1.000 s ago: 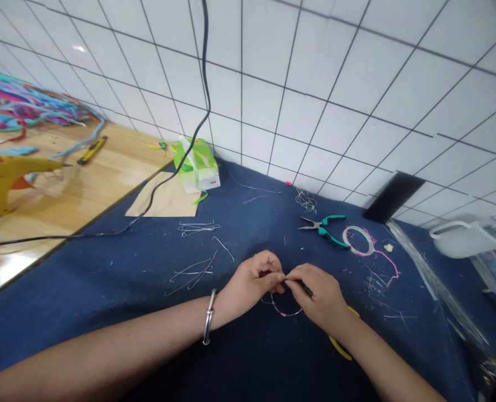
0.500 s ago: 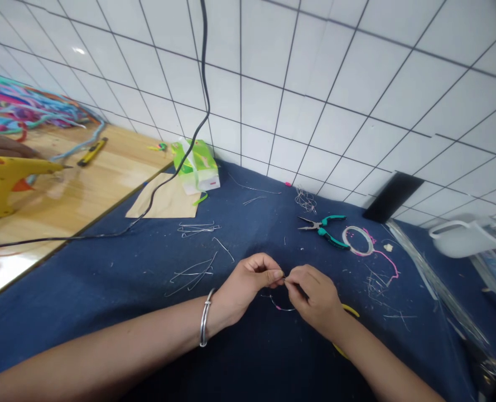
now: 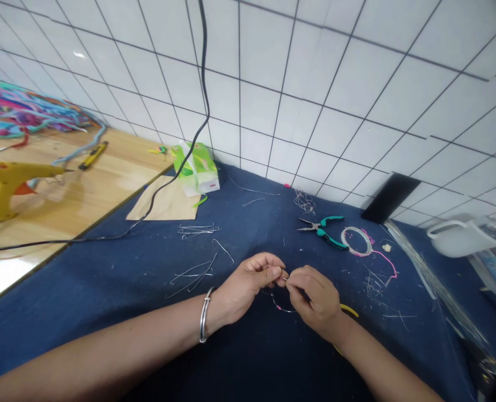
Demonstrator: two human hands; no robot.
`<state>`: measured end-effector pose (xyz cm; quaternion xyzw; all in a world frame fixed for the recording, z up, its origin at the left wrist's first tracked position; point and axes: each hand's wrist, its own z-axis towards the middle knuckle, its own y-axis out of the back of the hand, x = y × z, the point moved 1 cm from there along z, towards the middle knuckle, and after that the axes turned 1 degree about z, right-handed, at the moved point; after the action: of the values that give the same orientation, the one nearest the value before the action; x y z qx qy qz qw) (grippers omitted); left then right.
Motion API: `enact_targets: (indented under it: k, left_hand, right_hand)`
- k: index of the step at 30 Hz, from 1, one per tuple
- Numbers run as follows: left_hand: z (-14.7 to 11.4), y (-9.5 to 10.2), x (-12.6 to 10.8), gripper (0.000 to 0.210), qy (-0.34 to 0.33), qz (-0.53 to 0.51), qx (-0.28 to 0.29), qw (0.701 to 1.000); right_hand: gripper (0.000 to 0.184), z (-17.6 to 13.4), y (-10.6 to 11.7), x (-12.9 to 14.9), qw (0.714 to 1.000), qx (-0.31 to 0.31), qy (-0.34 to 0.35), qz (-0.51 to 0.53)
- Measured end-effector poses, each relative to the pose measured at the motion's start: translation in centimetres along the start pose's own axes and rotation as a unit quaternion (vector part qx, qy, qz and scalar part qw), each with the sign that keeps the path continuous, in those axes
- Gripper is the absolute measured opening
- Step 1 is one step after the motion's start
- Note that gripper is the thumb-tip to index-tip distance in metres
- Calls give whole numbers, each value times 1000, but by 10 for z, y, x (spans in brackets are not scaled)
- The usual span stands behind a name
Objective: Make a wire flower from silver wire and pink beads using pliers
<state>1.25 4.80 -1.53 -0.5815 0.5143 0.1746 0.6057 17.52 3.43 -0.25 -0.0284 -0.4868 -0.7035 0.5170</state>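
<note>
My left hand (image 3: 251,285) pinches a thin wire (image 3: 284,278) between thumb and forefinger. Close beside it, my right hand (image 3: 314,296) is closed in a pinch on the same wire. A curved length of wire with small pink bits (image 3: 278,307) hangs just below the fingers, partly hidden by my right hand. The yellow handle (image 3: 350,310) of some tool shows from under my right wrist. Several bent wires (image 3: 195,273) lie on the blue cloth to the left of my hands. Green-handled long-nose pliers (image 3: 323,229) rest beyond my right hand.
A pale ring (image 3: 356,241) with pink cord, wire scraps (image 3: 375,285) and a white jug (image 3: 461,237) lie rightward. Leftward are a tissue pack (image 3: 197,170), brown paper (image 3: 164,204), a black cable (image 3: 151,204), a yellow glue gun (image 3: 9,184) and a utility knife (image 3: 92,156). A tiled wall stands behind.
A bit more wire shows between my fingertips, which are slightly farther apart. The other person's hand by the glue gun has gone from view.
</note>
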Motion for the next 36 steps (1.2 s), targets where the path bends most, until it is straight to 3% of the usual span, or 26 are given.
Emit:
enact_targets:
  k: [13,21,36]
  left_hand:
    - [-1,0,-3,13,-95,149,-12,984]
    - [-3,3,-5,15,-136,247,-13,959]
    - [-7,2,-3,14,-172,269,2,948]
  right_hand:
    - [5,6,2,6,992,-2,-128,-2]
    - [4,6,4,12,968,26,-233,92]
    - [13,4,5,11,964,32,-231,128]
